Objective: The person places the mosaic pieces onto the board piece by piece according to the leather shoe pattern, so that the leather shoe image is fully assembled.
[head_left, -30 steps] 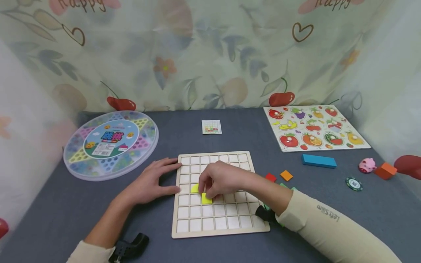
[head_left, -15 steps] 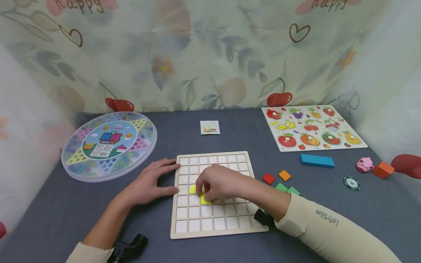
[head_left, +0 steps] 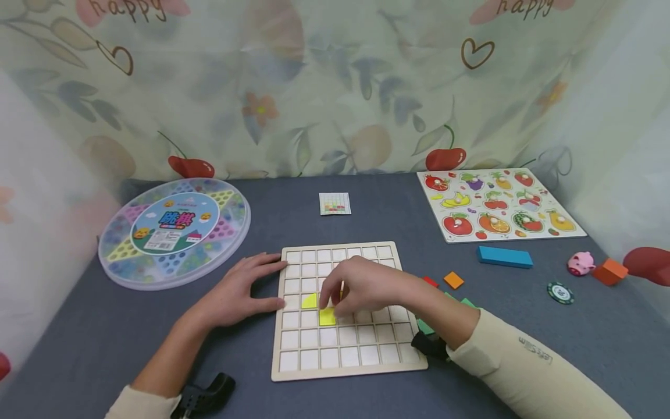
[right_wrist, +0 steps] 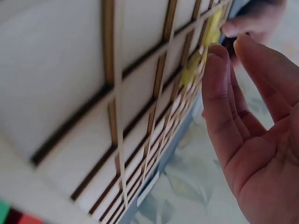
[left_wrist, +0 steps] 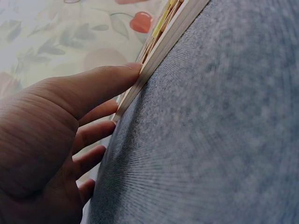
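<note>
A wooden grid board (head_left: pixel 361 355) lies on the grey-blue cloth in front of me. Two yellow tiles sit in its cells, one (head_left: pixel 310 301) left of and above the other (head_left: pixel 327 316). My right hand (head_left: pixel 361 285) hovers over the board's middle, its fingertips coming down just above the lower tile. In the right wrist view the right hand (right_wrist: pixel 247 121) has nearly straight fingers, the index tip beside a yellow tile (right_wrist: pixel 190 70). My left hand (head_left: pixel 235 291) lies flat on the cloth. In the left wrist view the left hand's (left_wrist: pixel 56 126) thumb presses the board's edge (left_wrist: pixel 163 42).
A round checkers box (head_left: pixel 175 230) lies at the back left, a small pattern card (head_left: pixel 335 203) behind the board, a fruit puzzle (head_left: pixel 497 203) at the back right. Right of the board are orange (head_left: pixel 453 280), red (head_left: pixel 430 281) and green tiles (head_left: pixel 468 302), a blue block (head_left: pixel 505 256), a poker chip (head_left: pixel 560 293), a pig (head_left: pixel 581 263) and an orange block (head_left: pixel 609 270).
My right hand has shifted slightly right and its fingers have come off the lower yellow tile, which now shows fully. The forearm now covers more of the loose tiles. The left hand has stayed put.
</note>
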The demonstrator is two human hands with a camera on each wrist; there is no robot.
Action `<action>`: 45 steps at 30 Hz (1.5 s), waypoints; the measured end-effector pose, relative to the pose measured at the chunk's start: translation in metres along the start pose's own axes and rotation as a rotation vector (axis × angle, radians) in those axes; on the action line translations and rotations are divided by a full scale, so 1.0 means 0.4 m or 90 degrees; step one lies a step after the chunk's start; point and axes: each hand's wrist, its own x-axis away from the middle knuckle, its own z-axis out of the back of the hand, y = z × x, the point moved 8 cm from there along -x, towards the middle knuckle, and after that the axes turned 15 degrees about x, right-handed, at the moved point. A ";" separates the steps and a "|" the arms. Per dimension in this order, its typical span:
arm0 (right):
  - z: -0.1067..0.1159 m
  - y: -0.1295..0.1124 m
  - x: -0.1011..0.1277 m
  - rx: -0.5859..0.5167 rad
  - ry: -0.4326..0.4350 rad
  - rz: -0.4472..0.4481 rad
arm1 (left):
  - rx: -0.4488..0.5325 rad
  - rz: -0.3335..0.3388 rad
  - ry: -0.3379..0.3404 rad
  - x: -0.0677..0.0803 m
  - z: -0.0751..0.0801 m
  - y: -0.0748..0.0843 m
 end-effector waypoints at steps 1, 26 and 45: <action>0.004 0.005 0.006 -0.009 0.000 -0.001 | -0.001 0.000 0.001 0.001 0.000 -0.001; 0.107 0.271 0.262 -0.104 0.055 -0.120 | -0.002 -0.008 0.002 0.000 -0.003 -0.006; 0.082 0.422 0.354 -0.007 0.069 -0.228 | -0.003 -0.013 0.001 0.002 0.001 -0.002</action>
